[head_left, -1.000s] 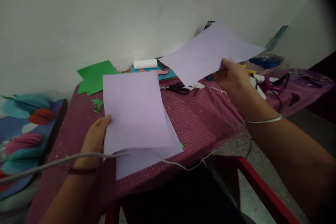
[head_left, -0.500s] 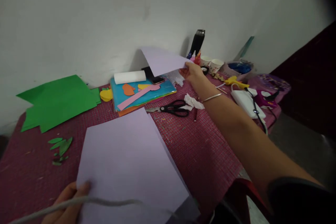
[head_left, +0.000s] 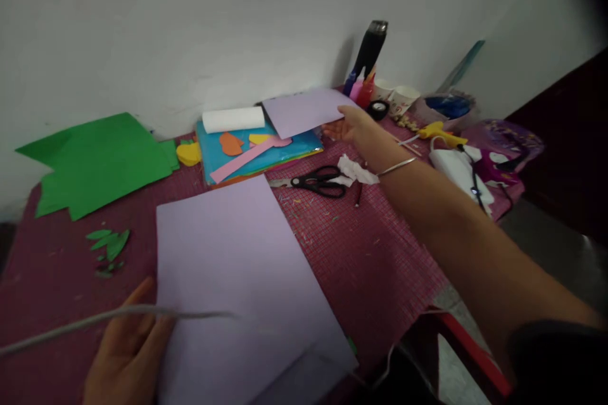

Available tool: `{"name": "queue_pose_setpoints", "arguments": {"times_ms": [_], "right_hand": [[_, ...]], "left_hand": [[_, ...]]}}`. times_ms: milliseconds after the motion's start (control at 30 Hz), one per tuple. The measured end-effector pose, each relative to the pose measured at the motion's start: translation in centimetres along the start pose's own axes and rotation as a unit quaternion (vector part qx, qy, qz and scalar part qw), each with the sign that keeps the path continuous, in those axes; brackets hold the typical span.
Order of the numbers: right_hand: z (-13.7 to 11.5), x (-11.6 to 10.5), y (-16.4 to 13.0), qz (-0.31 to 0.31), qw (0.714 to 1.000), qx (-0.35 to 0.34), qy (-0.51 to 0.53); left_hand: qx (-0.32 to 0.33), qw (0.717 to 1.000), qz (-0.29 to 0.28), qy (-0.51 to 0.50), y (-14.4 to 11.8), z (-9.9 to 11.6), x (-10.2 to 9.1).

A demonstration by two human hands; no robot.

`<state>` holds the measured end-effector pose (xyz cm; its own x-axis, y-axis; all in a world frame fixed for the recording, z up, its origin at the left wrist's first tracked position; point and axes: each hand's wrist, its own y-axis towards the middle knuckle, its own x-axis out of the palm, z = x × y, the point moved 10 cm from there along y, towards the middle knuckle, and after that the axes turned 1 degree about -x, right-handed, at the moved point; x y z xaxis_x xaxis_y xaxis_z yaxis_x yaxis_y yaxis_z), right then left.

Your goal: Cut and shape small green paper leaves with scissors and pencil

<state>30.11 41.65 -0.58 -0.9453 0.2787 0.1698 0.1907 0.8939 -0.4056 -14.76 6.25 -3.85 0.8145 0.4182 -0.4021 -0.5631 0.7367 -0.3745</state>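
The right hand (head_left: 357, 130) reaches far forward with the arm stretched out, fingers loosely spread, its tips at the near edge of one small lilac sheet (head_left: 304, 111) lying flat on the stack of coloured paper (head_left: 259, 152). The left hand (head_left: 126, 348) lies open at the left edge of two large, overlapping pale lilac sheets (head_left: 237, 285) on the desk (head_left: 380, 247). One pair of scissors (head_left: 316, 181) lies just below the right hand.

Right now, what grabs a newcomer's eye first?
The big lilac paper sheets in front on the red checked cloth, the left hand at their edge. Next, the right hand stretched to a smaller lilac sheet lying on the blue card stack by the wall. Green paper lies far left, black scissors mid-table.
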Motion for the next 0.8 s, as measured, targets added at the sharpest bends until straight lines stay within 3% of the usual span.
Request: {"name": "queue_pose_setpoints", "arguments": {"times_ms": [100, 267, 400, 467, 633, 800], "right_hand": [[0.0, -0.3, -1.7, -0.019, 1.0, -0.002, -0.025], [-0.4, -1.0, -5.8, -0.026, 0.997, -0.009, -0.079], [-0.7, 0.3, -11.3, -0.117, 0.984, -0.062, -0.123], [-0.1, 1.4, -14.7, -0.182, 0.965, -0.108, -0.152], [4.2, 2.3, -21.6, -0.262, 0.929, -0.165, -0.205], [8.3, 3.4, -27.6, -0.353, 0.837, -0.273, -0.315]], "left_hand": [[-0.005, 0.999, 0.006, -0.051, -1.4, 1.1, 0.6], [0.076, 0.99, -0.008, -0.115, -1.3, 2.7, 1.1], [0.116, 0.979, -0.033, -0.165, -1.2, 3.4, 1.5], [0.106, 0.98, -0.04, -0.165, -1.3, 3.3, 1.8], [0.125, 0.982, -0.057, -0.13, -2.4, 3.4, 2.5], [0.193, 0.977, -0.059, -0.064, -3.0, 3.3, 2.8]]}}
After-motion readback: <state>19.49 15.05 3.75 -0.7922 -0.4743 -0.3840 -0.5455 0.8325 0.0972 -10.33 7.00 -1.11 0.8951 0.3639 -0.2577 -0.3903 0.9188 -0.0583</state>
